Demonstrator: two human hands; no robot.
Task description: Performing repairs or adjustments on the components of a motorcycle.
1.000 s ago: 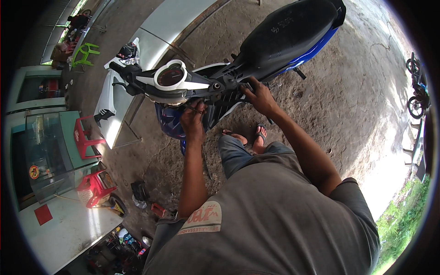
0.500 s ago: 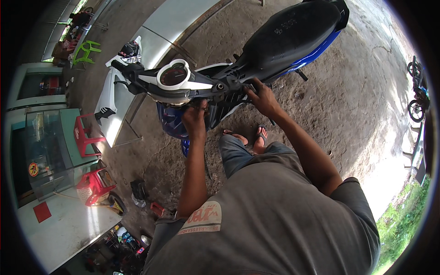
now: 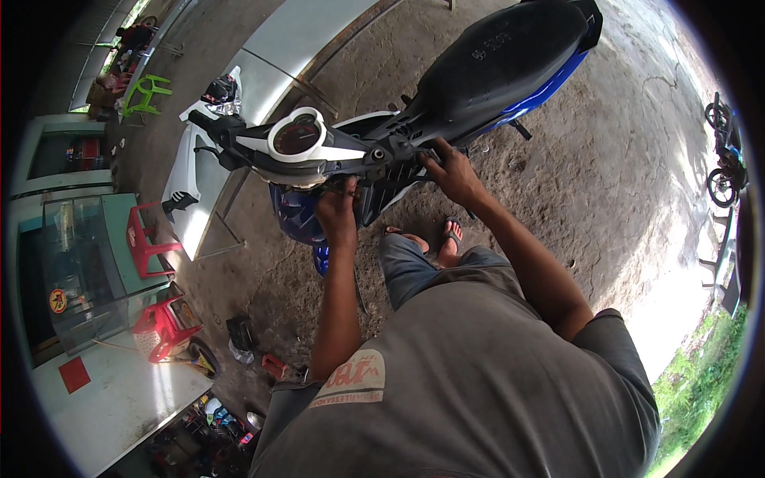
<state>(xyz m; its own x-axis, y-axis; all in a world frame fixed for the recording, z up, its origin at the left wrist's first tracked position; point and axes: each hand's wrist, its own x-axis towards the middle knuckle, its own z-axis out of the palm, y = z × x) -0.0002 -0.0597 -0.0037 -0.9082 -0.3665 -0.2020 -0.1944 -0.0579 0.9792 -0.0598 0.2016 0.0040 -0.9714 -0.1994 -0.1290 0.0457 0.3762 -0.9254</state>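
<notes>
A blue and black motorcycle (image 3: 494, 64) stands in front of me, its long black seat toward the far right. Its handlebar has a white-trimmed instrument cluster (image 3: 296, 137) on top. My left hand (image 3: 338, 213) reaches up under the handlebar cover (image 3: 339, 163), below the cluster. The fingers there are bent and pressed to its underside; their tips and whatever they hold are hidden. My right hand (image 3: 456, 177) is closed around the right end of the handlebar, beside the front of the seat. The blue front fender (image 3: 299, 219) lies left of my left hand.
A long pale bench (image 3: 271, 72) runs behind the motorcycle, with white fairing panels (image 3: 187, 179) at its near end. Red plastic chairs (image 3: 147, 239) and a glass cabinet (image 3: 84, 263) stand at left. Another motorcycle (image 3: 723, 155) is parked at far right.
The view has shifted a little, so the motorcycle sits slightly farther left. My left hand's fingers have moved slightly under the handlebar cover. The right hand keeps its place.
</notes>
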